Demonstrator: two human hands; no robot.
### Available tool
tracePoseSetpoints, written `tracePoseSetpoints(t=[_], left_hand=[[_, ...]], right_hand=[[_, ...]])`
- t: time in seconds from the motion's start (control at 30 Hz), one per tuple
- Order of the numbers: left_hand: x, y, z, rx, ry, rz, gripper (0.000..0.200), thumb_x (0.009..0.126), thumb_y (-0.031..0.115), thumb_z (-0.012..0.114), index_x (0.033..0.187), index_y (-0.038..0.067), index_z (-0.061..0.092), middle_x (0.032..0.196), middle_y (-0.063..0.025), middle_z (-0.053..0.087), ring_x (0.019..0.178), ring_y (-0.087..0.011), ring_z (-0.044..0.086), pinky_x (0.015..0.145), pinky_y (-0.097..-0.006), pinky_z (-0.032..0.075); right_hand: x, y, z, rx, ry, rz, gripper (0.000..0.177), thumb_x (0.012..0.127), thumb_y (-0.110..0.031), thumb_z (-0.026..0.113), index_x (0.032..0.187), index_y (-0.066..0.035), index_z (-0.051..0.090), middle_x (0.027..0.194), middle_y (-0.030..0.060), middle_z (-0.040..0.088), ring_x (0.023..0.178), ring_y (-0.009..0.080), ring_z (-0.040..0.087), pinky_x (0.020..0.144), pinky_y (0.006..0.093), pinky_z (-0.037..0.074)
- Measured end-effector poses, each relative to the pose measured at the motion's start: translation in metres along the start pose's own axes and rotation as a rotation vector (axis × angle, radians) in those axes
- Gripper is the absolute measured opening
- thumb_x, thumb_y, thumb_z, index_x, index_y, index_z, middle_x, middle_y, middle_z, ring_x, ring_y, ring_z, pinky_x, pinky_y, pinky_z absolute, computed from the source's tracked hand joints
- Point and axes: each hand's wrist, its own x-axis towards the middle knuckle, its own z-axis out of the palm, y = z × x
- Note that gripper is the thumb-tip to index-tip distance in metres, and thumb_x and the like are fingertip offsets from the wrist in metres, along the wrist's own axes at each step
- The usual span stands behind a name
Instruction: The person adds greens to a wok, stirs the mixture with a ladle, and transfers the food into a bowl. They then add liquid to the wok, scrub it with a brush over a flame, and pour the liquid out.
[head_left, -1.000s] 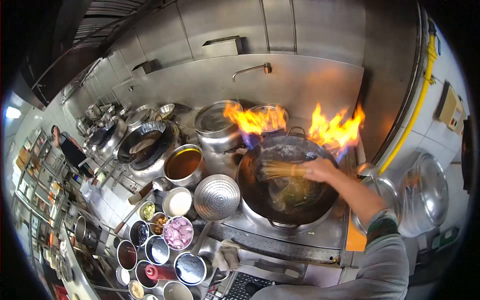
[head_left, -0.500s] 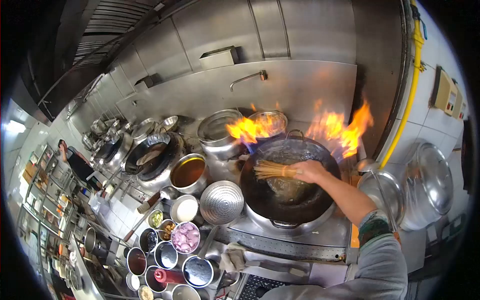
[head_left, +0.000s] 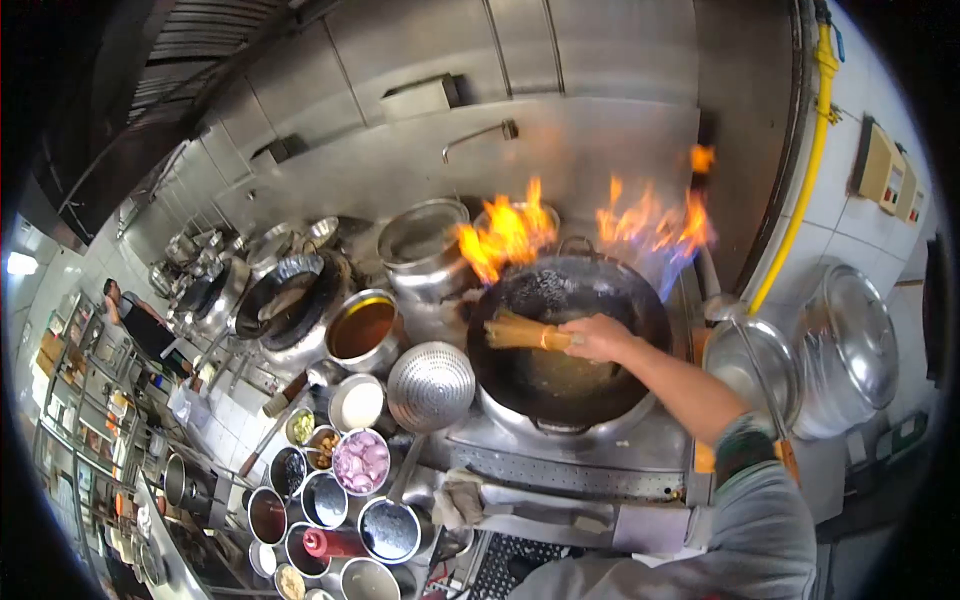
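Note:
My right hand is closed around the tied end of a bamboo whisk brush, whose bristles point left. Both are over a large dark wok that has some cloudy liquid low in its bowl. Flames rise behind the wok's rim, at the back left and back right. Left of the wok lies a perforated strainer ladle. My left hand is not visible.
A pot of brown oil, a bowl of cut onions, a red squeeze bottle and several small pots stand left. Lids lean at the right. A person stands at the far left, and a faucet juts from the wall.
The view has shifted slightly. My right hand and the brush have lifted a little from the wok's surface. The flames have changed shape.

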Motion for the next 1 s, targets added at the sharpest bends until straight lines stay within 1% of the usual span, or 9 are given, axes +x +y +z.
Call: tracePoseSetpoints(t=[0.13,0.33,0.43,0.53,0.63,0.73,0.77,0.87,1.0], left_hand=[[-0.004,-0.042,0.006,-0.125,-0.009,0.034,0.04,0.096,0.023,0.057,0.127,-0.001,0.057,0.124,-0.0145,0.063,0.117,-0.0213,0.056,0.099,-0.0319,0.041],[0.024,0.002,-0.004,-0.232,-0.121,0.047,0.035,0.095,0.019,0.058,0.124,-0.002,0.058,0.116,-0.0094,0.064,0.11,-0.0164,0.057,0.095,-0.0292,0.043],[0.002,0.011,-0.027,-0.265,-0.079,0.031,0.038,0.096,0.022,0.056,0.126,-0.002,0.058,0.126,-0.015,0.061,0.117,-0.0219,0.054,0.1,-0.0339,0.041],[0.016,-0.012,-0.013,-0.423,0.082,-0.097,0.036,0.094,0.014,0.059,0.125,-0.003,0.056,0.11,-0.0101,0.065,0.106,-0.0162,0.059,0.092,-0.0285,0.045],[0.052,0.034,-0.001,-0.363,0.065,-0.086,0.038,0.092,0.014,0.06,0.127,-0.001,0.055,0.112,-0.0124,0.064,0.105,-0.017,0.059,0.09,-0.0295,0.046],[0.086,0.025,0.009,0.08,0.284,0.168,0.043,0.092,0.016,0.061,0.131,-0.001,0.051,0.117,-0.0164,0.063,0.108,-0.019,0.059,0.089,-0.0302,0.046],[0.097,0.019,0.017,-0.164,0.274,0.052,0.051,0.087,0.025,0.068,0.129,-0.001,0.053,0.123,-0.0237,0.057,0.114,-0.0375,0.055,0.097,-0.039,0.043],[0.142,0.006,0.054,-0.267,0.396,0.155,0.056,0.088,0.026,0.066,0.131,-0.004,0.048,0.126,-0.0264,0.054,0.116,-0.0396,0.053,0.098,-0.041,0.042],[0.177,0.002,0.075,0.037,0.478,0.216,0.058,0.093,0.028,0.058,0.131,-0.013,0.043,0.13,-0.0331,0.049,0.121,-0.0426,0.049,0.102,-0.0444,0.039]], right_hand=[[-0.054,-0.025,-0.082,-0.154,-0.381,-0.068,0.047,0.072,-0.041,0.074,0.113,-0.017,0.069,0.103,0.0117,0.07,0.097,0.0322,0.066,0.085,0.0391,0.051],[-0.034,-0.051,-0.034,-0.003,-0.163,-0.049,0.046,0.074,-0.041,0.072,0.112,-0.014,0.069,0.094,0.0135,0.071,0.082,0.031,0.069,0.074,0.0401,0.053],[-0.067,-0.059,-0.107,-0.184,-0.521,0.232,0.045,0.072,-0.042,0.067,0.107,-0.015,0.071,0.09,0.015,0.071,0.086,0.031,0.069,0.075,0.0406,0.054],[-0.058,-0.034,-0.11,-0.568,-0.388,0.237,0.029,0.076,-0.028,0.065,0.094,-0.006,0.074,0.095,0.0162,0.071,0.088,0.0338,0.069,0.078,0.0409,0.055],[-0.036,-0.036,-0.065,-0.466,-0.189,0.383,0.025,0.077,-0.016,0.061,0.095,-0.003,0.073,0.1,0.0203,0.069,0.095,0.0347,0.068,0.081,0.0437,0.054],[-0.038,-0.027,-0.092,-0.662,-0.335,0.307,0.025,0.078,-0.026,0.06,0.096,-0.015,0.073,0.097,0.0135,0.071,0.093,0.0336,0.068,0.081,0.0463,0.054],[-0.032,-0.014,-0.102,-0.638,-0.398,0.364,0.024,0.079,-0.027,0.06,0.096,-0.016,0.074,0.096,0.0144,0.071,0.093,0.0338,0.068,0.08,0.0461,0.054],[-0.014,0.0,-0.062,-0.513,0.011,0.408,0.025,0.079,-0.029,0.061,0.096,-0.016,0.074,0.098,0.0153,0.07,0.093,0.0338,0.068,0.081,0.0452,0.054],[-0.015,-0.023,-0.073,-0.434,-0.131,0.404,0.027,0.077,-0.03,0.062,0.099,-0.017,0.073,0.099,0.014,0.071,0.094,0.0329,0.068,0.081,0.0441,0.053]])
